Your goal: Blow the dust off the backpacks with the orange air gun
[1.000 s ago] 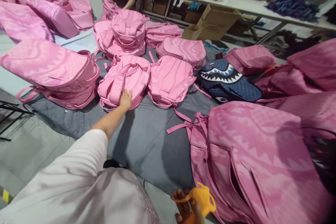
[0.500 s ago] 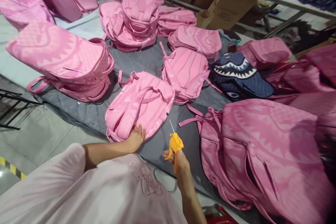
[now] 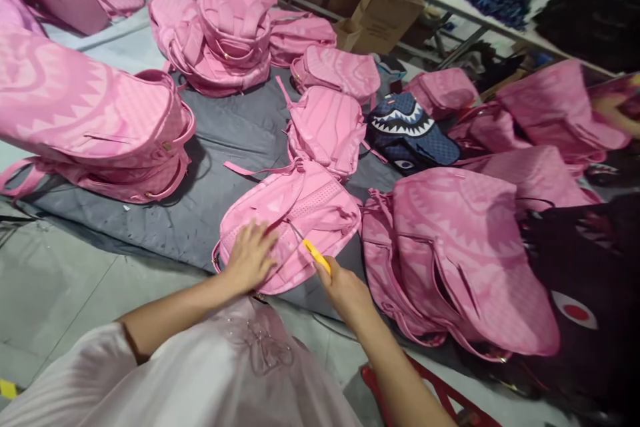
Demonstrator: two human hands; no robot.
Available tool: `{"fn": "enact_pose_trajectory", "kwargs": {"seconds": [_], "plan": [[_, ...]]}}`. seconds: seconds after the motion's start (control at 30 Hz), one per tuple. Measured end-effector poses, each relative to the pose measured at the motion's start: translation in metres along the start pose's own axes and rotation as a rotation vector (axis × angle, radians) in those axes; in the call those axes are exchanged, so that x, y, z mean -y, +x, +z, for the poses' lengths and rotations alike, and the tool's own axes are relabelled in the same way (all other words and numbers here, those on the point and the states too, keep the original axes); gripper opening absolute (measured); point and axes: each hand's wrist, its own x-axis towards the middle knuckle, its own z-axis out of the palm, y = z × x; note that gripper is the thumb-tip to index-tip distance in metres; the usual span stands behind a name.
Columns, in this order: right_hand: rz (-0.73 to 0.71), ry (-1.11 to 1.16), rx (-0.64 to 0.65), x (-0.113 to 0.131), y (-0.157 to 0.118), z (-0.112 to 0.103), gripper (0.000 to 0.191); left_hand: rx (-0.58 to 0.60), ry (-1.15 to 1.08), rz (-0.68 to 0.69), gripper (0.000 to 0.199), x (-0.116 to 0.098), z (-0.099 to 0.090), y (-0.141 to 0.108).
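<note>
A pink backpack [image 3: 325, 213] lies in front of me with its straps and back panel facing up. My left hand [image 3: 250, 255] rests on its left part, fingers spread over the straps. My right hand [image 3: 346, 290] is closed around a yellow-handled tool [image 3: 316, 255] with a thin shaft. The shaft points up and left over the backpack, close to the strap. Whether its tip touches the fabric I cannot tell. Much of the handle is hidden in my fingers.
A stack of pink backpacks [image 3: 115, 107] is at left, and more pink bags [image 3: 460, 233] are at right. Behind are a blue shark-mouth cap-like bag [image 3: 413, 133], another pink backpack [image 3: 327, 123] and a cardboard box [image 3: 387, 17]. A red frame [image 3: 425, 380] stands low at right.
The tool has moved from beside the backpack to over it, and its shaft now tilts left. My left hand lies further onto the straps. The backpack has turned, and the view has shifted right.
</note>
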Motion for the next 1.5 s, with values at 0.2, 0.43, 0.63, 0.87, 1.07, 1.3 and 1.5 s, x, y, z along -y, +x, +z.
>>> {"fn": "enact_pose_trajectory", "kwargs": {"seconds": [0.2,0.43,0.63,0.87,1.07,1.3,1.5], "plan": [[0.164,-0.204,0.133,-0.062,-0.036,0.003,0.043,0.045,0.218,-0.041,0.063,0.037,0.013,0.038],[-0.077,0.682,0.01,-0.086,-0.028,0.016,0.05,0.028,-0.66,-0.241,0.048,0.053,-0.005,0.054],[-0.005,0.378,-0.154,-0.066,0.042,-0.045,0.053,0.516,-1.332,-0.763,0.074,0.073,-0.017,0.064],[-0.089,0.163,0.065,-0.019,0.068,-0.07,0.05,0.599,-1.299,-0.941,0.069,0.072,-0.007,0.083],[-0.109,0.112,0.006,-0.009,0.064,-0.076,0.053,0.571,-1.24,-0.982,0.06,0.072,0.003,0.087],[-0.001,0.044,0.039,-0.04,0.062,-0.085,0.057,0.27,-0.705,-0.572,0.062,0.043,0.006,0.065],[0.099,0.032,0.096,-0.094,0.026,-0.083,0.057,0.056,0.048,-0.136,0.062,0.01,0.009,0.047]]}}
